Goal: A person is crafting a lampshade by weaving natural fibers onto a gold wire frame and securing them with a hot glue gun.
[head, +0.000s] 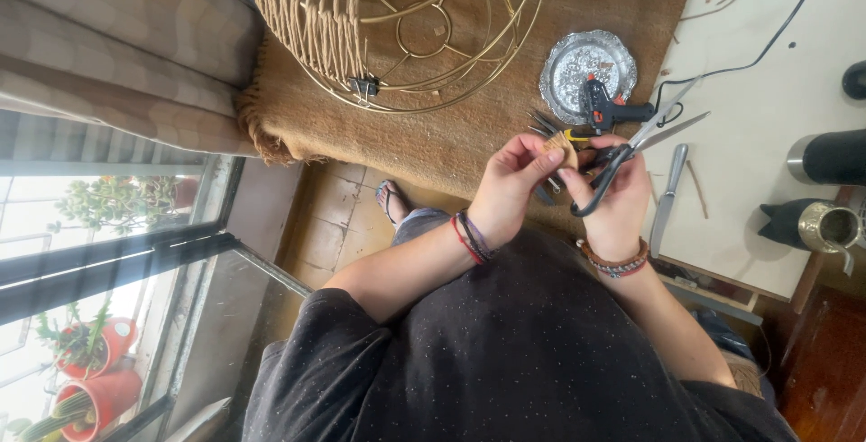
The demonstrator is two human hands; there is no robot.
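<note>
Your left hand (514, 185) pinches a small tan piece (561, 146) with a yellow tip, and its wrist wears red, black and purple bands (471, 236). Your right hand (618, 198) holds scissors (631, 149) with black handles and silver blades; its wrist carries a red-brown beaded bracelet (616, 262). Just beyond your hands lies a black glue gun (606, 110) with an orange trigger on a silver embossed plate (586, 63). Under them spreads a brown woven mat (469, 126). Further out stands a gold wire frame (433, 27), part wrapped in beige cane. Right of your right hand, a cream surface (758, 135) bears a silver knife (667, 198). Your top is black with pale flecks.
</note>
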